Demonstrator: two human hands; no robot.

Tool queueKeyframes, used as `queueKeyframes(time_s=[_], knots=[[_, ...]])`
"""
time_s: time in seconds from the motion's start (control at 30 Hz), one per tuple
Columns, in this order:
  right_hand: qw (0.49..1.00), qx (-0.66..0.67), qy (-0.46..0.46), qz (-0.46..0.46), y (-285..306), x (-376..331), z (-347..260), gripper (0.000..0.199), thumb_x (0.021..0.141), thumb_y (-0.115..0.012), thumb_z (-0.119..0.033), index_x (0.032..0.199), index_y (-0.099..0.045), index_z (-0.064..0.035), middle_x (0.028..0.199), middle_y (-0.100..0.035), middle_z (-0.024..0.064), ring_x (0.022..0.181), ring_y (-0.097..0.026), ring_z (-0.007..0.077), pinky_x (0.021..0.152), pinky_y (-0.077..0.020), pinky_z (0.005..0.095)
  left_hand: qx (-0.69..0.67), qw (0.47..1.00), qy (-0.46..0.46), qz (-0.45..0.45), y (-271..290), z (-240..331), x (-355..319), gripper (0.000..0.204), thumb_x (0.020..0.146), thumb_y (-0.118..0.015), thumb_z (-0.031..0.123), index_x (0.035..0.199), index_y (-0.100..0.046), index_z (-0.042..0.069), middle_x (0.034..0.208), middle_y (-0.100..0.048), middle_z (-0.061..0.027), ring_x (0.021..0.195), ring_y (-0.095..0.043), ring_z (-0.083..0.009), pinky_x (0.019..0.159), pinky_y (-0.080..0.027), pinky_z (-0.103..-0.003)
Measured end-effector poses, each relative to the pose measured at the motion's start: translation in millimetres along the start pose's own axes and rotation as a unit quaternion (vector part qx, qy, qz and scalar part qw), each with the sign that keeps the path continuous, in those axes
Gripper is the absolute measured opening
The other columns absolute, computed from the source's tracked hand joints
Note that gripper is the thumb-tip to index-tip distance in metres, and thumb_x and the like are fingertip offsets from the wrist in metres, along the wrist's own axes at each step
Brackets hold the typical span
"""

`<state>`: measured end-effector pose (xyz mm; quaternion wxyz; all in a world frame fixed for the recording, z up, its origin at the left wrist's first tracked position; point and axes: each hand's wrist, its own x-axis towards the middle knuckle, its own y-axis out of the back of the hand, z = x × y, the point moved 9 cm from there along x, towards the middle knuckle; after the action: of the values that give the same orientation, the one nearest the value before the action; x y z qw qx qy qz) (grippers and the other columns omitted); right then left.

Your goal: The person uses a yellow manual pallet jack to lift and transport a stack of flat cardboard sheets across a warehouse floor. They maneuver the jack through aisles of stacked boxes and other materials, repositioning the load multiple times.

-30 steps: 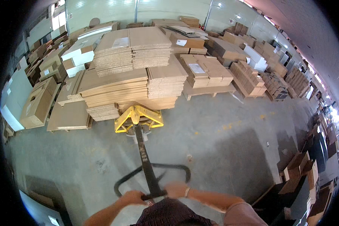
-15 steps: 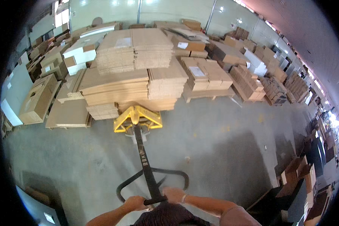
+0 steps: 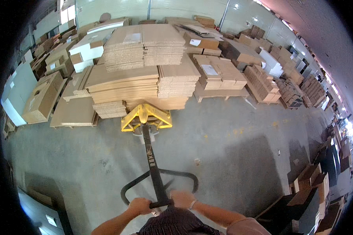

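A yellow pallet jack (image 3: 143, 113) stands against the low edge of tall stacks of flat brown cardboard (image 3: 121, 80). Its black handle (image 3: 155, 178) leans back toward my body and ends in a looped grip. My left hand (image 3: 140, 205) is wrapped round the left part of the crossbar. On the other side of the shaft, my right hand (image 3: 182, 199) is closed at the crossbar, slightly blurred, with a band on its wrist. The jack's forks are hidden beneath the load.
Another pallet of flat cartons (image 3: 219, 74) stands right of the load, and a low pallet of boards (image 3: 74, 111) to its left. Dark panels and open boxes (image 3: 310, 188) crowd the lower right. A pale panel (image 3: 39, 211) lies at lower left. Grey floor (image 3: 231, 156) surrounds the jack.
The jack and the stacks sit slightly higher and further right in the picture. Both hands stay at the handle; the right one has shifted up a little.
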<state>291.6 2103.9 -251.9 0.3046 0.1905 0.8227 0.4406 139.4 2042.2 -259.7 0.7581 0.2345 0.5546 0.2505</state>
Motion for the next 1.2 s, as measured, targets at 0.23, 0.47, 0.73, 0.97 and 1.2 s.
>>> queueKeyframes(time_s=[0.23,0.47,0.73,0.97,1.2], knots=[[0.998,-0.053,0.001,0.029,122,32,-9,0.026,0.074,-0.059,-0.021,0.087,-0.07,-0.002,0.088,-0.068,0.0211,0.089,-0.065,0.0398,0.077,-0.0512,0.0494,-0.006,0.999,0.016,0.051,123,-16,-23,0.04,0.076,-0.065,0.043,0.103,-0.072,0.013,0.088,-0.07,-0.0145,0.086,-0.067,-0.0345,0.074,-0.052,-0.045],[0.998,-0.058,0.013,0.032,36,3,-11,0.025,0.071,-0.06,-0.021,0.082,-0.073,-0.0024,0.078,-0.068,0.0197,0.076,-0.068,0.0351,0.067,-0.0537,0.0468,0.001,1.0,-0.001,0.02,37,5,-16,0.038,0.077,-0.061,0.038,0.103,-0.071,0.012,0.091,-0.069,-0.0164,0.09,-0.067,-0.0366,0.078,-0.053,-0.047],[0.999,-0.027,-0.001,-0.017,-65,-1,18,0.022,0.076,-0.06,-0.017,0.09,-0.071,-0.0037,0.091,-0.07,0.0175,0.088,-0.068,0.036,0.077,-0.0543,0.0475,-0.002,0.997,-0.019,0.072,-36,4,2,0.036,0.078,-0.057,0.04,0.101,-0.069,0.014,0.086,-0.069,-0.0166,0.083,-0.067,-0.0376,0.076,-0.053,-0.049],[0.999,-0.025,-0.041,-0.016,-49,1,20,0.02,0.075,-0.061,-0.02,0.084,-0.07,-0.0039,0.086,-0.069,0.019,0.085,-0.068,0.0367,0.074,-0.0541,0.0486,0.027,0.995,-0.003,0.096,-31,-2,8,0.045,0.079,-0.063,0.051,0.104,-0.07,0.015,0.09,-0.07,-0.0165,0.089,-0.067,-0.0356,0.078,-0.053,-0.048],[0.998,-0.044,-0.035,0.0,72,12,-13,0.025,0.072,-0.063,-0.022,0.085,-0.071,-0.0028,0.085,-0.069,0.0199,0.082,-0.068,0.0381,0.072,-0.0537,0.0494,0.003,0.991,-0.004,0.133,71,-8,-25,0.036,0.074,-0.066,0.042,0.096,-0.072,0.014,0.088,-0.07,-0.0141,0.088,-0.067,-0.0351,0.077,-0.052,-0.047]])
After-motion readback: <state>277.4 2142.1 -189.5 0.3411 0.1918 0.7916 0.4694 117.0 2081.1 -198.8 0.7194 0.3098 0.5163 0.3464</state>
